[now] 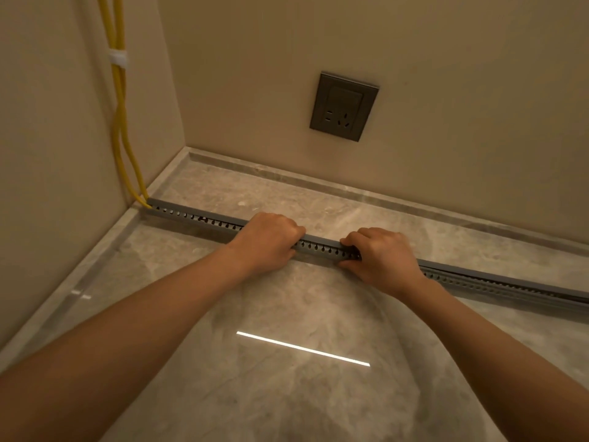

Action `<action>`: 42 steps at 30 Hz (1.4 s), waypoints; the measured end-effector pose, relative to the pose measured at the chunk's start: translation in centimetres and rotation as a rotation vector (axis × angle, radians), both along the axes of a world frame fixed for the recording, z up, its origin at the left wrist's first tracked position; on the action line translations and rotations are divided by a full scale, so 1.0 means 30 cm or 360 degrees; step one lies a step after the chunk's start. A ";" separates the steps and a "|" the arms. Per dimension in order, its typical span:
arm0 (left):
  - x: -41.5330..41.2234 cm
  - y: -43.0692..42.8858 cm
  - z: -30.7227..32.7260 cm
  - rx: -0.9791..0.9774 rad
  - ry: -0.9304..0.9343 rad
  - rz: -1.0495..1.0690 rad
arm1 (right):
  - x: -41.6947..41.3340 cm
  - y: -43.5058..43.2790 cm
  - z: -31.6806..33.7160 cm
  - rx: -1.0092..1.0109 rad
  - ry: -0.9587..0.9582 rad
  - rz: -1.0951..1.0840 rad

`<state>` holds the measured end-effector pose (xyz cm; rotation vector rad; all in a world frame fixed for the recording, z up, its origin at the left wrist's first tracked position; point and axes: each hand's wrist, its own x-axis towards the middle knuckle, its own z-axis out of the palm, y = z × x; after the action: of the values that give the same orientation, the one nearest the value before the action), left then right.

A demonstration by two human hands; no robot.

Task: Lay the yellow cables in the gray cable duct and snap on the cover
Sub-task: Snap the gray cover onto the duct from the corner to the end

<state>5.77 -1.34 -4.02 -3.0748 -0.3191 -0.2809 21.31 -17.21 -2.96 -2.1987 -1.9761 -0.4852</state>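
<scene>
Two yellow cables point(118, 100), one white clip point(118, 58), one gray duct point(322, 245), one wall socket point(344, 106), two hands point(269, 240).

Both hands hide stretches of the gray cable duct point(322, 245).

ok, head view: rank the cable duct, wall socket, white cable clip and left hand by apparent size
1. Gray cable duct, spanning most of the frame.
2. Wall socket and left hand: look alike; the hand is nearer the camera, so unranked.
3. White cable clip, smallest.
</scene>
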 end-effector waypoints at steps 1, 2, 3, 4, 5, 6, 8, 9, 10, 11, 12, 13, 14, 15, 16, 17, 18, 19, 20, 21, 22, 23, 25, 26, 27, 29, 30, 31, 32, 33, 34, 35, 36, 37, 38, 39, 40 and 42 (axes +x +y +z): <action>0.007 -0.021 0.002 0.0007 -0.0012 0.0025 | 0.000 -0.001 0.002 -0.0010 0.0015 -0.0009; 0.016 -0.044 0.002 0.0005 -0.0035 0.0049 | 0.000 0.000 0.004 -0.0012 0.0031 -0.0009; 0.027 -0.068 0.003 0.0006 -0.0061 0.0072 | 0.000 0.002 0.004 -0.0006 0.0051 0.0003; 0.040 -0.096 0.006 0.0013 -0.0092 0.0098 | 0.002 0.000 0.006 -0.0003 0.0070 0.0016; 0.054 -0.121 0.005 0.0013 -0.0128 0.0128 | 0.004 0.001 0.008 -0.0013 0.0083 0.0019; 0.067 -0.143 0.004 0.0002 -0.0165 0.0158 | 0.005 0.002 0.010 -0.0030 0.0089 0.0015; 0.092 -0.186 -0.004 0.0001 -0.0216 0.0197 | 0.010 -0.002 0.010 -0.0029 0.0108 0.0030; 0.093 -0.200 -0.004 0.0038 -0.0248 0.0197 | 0.010 0.000 0.007 -0.0007 0.0124 0.0041; 0.092 -0.210 0.001 0.0100 -0.0293 0.0190 | 0.011 0.000 0.005 0.0010 0.0141 0.0047; 0.089 -0.220 0.010 0.0149 -0.0316 0.0169 | 0.010 -0.002 0.004 0.0012 0.0155 0.0052; 0.088 -0.224 0.013 0.0203 -0.0339 0.0147 | 0.010 -0.003 0.002 0.0003 0.0163 0.0053; 0.088 -0.225 0.016 0.0250 -0.0323 0.0132 | 0.011 -0.004 -0.001 0.0002 0.0169 0.0056; 0.090 -0.223 0.014 0.0297 -0.0286 0.0116 | 0.014 -0.005 -0.005 0.0011 0.0175 0.0056; 0.093 -0.224 0.017 0.0347 -0.0229 0.0110 | 0.018 -0.007 -0.009 0.0021 0.0184 0.0055; 0.093 -0.226 0.019 0.0393 -0.0191 0.0103 | 0.021 -0.007 -0.012 0.0024 0.0188 0.0054; 0.092 -0.227 0.020 0.0406 -0.0155 0.0113 | 0.021 -0.007 -0.015 0.0012 0.0186 0.0052; 0.093 -0.230 0.022 0.0378 -0.0106 0.0133 | 0.020 -0.007 -0.017 -0.0002 0.0180 0.0052; 0.099 -0.230 0.014 0.0345 -0.0016 0.0183 | 0.019 -0.009 -0.021 -0.0009 0.0176 0.0055; 0.108 -0.226 0.002 0.0329 0.0060 0.0209 | 0.019 -0.011 -0.025 -0.0003 0.0175 0.0059; 0.111 -0.224 -0.001 0.0320 0.0072 0.0229 | 0.019 -0.012 -0.027 0.0009 0.0180 0.0059; 0.113 -0.227 0.001 0.0328 0.0083 0.0253 | 0.020 -0.017 -0.030 0.0025 0.0193 0.0056; 0.110 -0.232 0.008 0.0338 0.0077 0.0259 | 0.016 -0.019 -0.031 0.0037 0.0203 0.0050; 0.099 -0.243 0.025 0.0390 0.0009 0.0212 | 0.008 -0.031 -0.035 0.0053 0.0213 0.0046; 0.095 -0.245 0.032 0.0426 -0.0014 0.0176 | 0.005 -0.039 -0.037 0.0053 0.0210 0.0050; 0.093 -0.244 0.031 0.0454 -0.0045 0.0152 | 0.004 -0.047 -0.039 0.0041 0.0205 0.0056; 0.095 -0.239 0.021 0.0423 -0.0081 0.0159 | 0.010 -0.069 -0.039 0.0012 0.0198 0.0061; 0.097 -0.238 0.016 0.0389 -0.0083 0.0172 | 0.017 -0.081 -0.037 0.0005 0.0196 0.0054; 0.100 -0.239 0.014 0.0357 -0.0069 0.0184 | 0.028 -0.098 -0.034 0.0000 0.0193 0.0031; 0.103 -0.237 0.008 0.0337 -0.0083 0.0189 | 0.041 -0.115 -0.031 -0.0013 0.0180 0.0000; 0.104 -0.235 0.006 0.0323 -0.0095 0.0201 | 0.056 -0.134 -0.029 -0.0028 0.0164 -0.0031; 0.105 -0.232 0.003 0.0301 -0.0079 0.0217 | 0.071 -0.155 -0.027 -0.0040 0.0153 -0.0057; 0.107 -0.228 -0.002 0.0286 -0.0037 0.0237 | 0.086 -0.175 -0.025 -0.0047 0.0148 -0.0077; 0.110 -0.224 -0.008 0.0281 -0.0002 0.0249 | 0.101 -0.192 -0.024 -0.0051 0.0146 -0.0091; 0.115 -0.223 -0.013 0.0278 0.0007 0.0259 | 0.115 -0.208 -0.023 -0.0059 0.0144 -0.0099; 0.119 -0.220 -0.016 0.0270 0.0001 0.0265 | 0.125 -0.216 -0.021 -0.0071 0.0139 -0.0104; 0.122 -0.219 -0.018 0.0257 -0.0007 0.0270 | 0.131 -0.220 -0.020 -0.0080 0.0134 -0.0109; 0.127 -0.219 -0.017 0.0246 -0.0013 0.0275 | 0.136 -0.221 -0.020 -0.0092 0.0134 -0.0116; 0.133 -0.223 -0.016 0.0245 0.0013 0.0291 | 0.142 -0.213 -0.022 -0.0134 0.0135 -0.0130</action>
<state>9.76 -8.02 -4.50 -2.8701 -0.5467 -0.2710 25.57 -23.58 -3.62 -2.3168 -1.9028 -0.3184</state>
